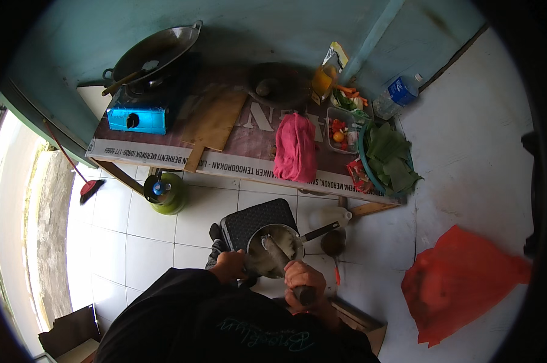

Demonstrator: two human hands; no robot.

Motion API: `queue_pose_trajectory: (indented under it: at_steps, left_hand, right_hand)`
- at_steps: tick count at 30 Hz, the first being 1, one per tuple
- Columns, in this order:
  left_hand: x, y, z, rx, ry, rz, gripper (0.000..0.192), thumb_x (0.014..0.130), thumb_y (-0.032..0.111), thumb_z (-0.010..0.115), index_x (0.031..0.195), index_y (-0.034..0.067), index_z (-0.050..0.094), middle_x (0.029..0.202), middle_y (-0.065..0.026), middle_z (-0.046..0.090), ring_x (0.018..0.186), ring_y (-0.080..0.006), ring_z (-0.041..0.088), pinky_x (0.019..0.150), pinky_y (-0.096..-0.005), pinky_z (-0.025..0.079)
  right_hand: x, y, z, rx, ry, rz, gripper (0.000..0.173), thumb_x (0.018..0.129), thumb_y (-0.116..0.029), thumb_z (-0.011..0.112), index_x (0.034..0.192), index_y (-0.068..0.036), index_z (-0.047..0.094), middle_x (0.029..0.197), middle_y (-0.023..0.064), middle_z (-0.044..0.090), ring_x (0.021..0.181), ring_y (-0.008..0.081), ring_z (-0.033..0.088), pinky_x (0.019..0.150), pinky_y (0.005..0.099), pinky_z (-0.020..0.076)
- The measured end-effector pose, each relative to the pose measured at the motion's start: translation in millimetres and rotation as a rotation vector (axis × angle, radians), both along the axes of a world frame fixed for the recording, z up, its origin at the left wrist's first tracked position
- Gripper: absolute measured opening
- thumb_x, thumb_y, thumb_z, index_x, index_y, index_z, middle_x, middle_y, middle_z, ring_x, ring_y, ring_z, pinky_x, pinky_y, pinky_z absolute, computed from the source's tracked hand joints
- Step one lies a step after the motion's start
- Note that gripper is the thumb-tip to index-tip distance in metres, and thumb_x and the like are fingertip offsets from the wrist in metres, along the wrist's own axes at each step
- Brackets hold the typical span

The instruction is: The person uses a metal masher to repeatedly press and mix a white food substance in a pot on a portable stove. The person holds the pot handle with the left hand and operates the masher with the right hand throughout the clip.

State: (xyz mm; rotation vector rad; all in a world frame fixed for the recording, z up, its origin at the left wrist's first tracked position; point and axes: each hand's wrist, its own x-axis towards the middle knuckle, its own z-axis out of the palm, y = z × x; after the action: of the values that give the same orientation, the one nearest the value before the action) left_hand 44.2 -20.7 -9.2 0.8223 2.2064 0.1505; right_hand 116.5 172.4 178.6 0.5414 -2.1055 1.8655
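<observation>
My right hand (304,277) is wrapped around the upper part of a thick wooden pestle (277,253). The pestle slants down into a metal saucepan (298,235), its lower end in a pale, mashed food (265,262). Against the pan's left side is my left hand (230,267), holding it near the rim; the fingertips are partly hidden. The pan's black handle (321,231) points away to the right. Under and behind the pan is a black stool with a textured top (259,218).
A low table (255,131) ahead bears a wok (157,47) on a gas stove (137,119), a wooden cutting board (216,118), a stone mortar (280,84), a pink cloth (295,147) and a leaf-filled basin (368,168). A ladle (333,245), green gas cylinder (175,195) and red plastic bag (455,281) are on the floor.
</observation>
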Motion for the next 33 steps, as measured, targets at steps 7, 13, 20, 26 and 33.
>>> queue_pose_trajectory:
  at_steps: [7,13,20,26,33]
  left_hand:
    - [-4.7,3.1,5.7,0.020,0.005,0.053,0.074,0.058,0.053,0.073,0.101,-0.002,0.049,0.085,-0.0137,0.065,0.080,-0.0277,0.066,0.066,-0.0373,0.052]
    - [-0.9,3.4,4.8,0.007,0.031,0.044,0.074,0.057,0.053,0.072,0.102,-0.002,0.050,0.085,-0.0140,0.066,0.081,-0.0276,0.066,0.068,-0.0368,0.052]
    - [-5.2,7.7,15.1,-0.017,0.004,0.049,0.073,0.058,0.054,0.071,0.103,-0.001,0.051,0.087,-0.0141,0.066,0.083,-0.0278,0.066,0.069,-0.0369,0.052]
    - [-8.9,7.0,16.0,-0.016,-0.039,0.056,0.073,0.058,0.052,0.073,0.104,0.000,0.050,0.088,-0.0147,0.065,0.082,-0.0284,0.066,0.069,-0.0374,0.052]
    - [-10.9,5.8,9.6,0.036,-0.049,0.123,0.074,0.056,0.051,0.074,0.104,0.000,0.049,0.086,-0.0142,0.064,0.082,-0.0289,0.065,0.068,-0.0380,0.052]
  right_hand:
    - [-22.6,82.5,-66.2,-0.532,0.036,-1.053,0.020,0.068,0.007,0.050,0.083,-0.004,0.044,0.071,0.0062,0.048,0.061,0.0169,0.048,0.063,0.0309,0.0459]
    - [63.0,94.4,-82.6,-0.859,-0.114,-1.118,0.018,0.066,0.003,0.052,0.081,-0.006,0.045,0.074,0.0066,0.048,0.069,0.0200,0.051,0.070,0.0354,0.0471]
    - [66.1,23.2,19.1,-0.103,0.027,-0.301,0.023,0.061,0.009,0.059,0.076,-0.004,0.048,0.073,0.0083,0.053,0.067,0.0189,0.054,0.073,0.0408,0.0476]
    - [47.0,32.2,64.6,0.122,-0.002,-0.052,0.021,0.058,0.005,0.062,0.075,-0.004,0.052,0.070,0.0081,0.054,0.062,0.0210,0.055,0.059,0.0347,0.0475]
    - [-22.3,68.7,-37.8,-0.282,0.136,-0.630,0.025,0.063,0.005,0.055,0.083,-0.005,0.044,0.073,0.0068,0.049,0.063,0.0164,0.047,0.062,0.0305,0.0446]
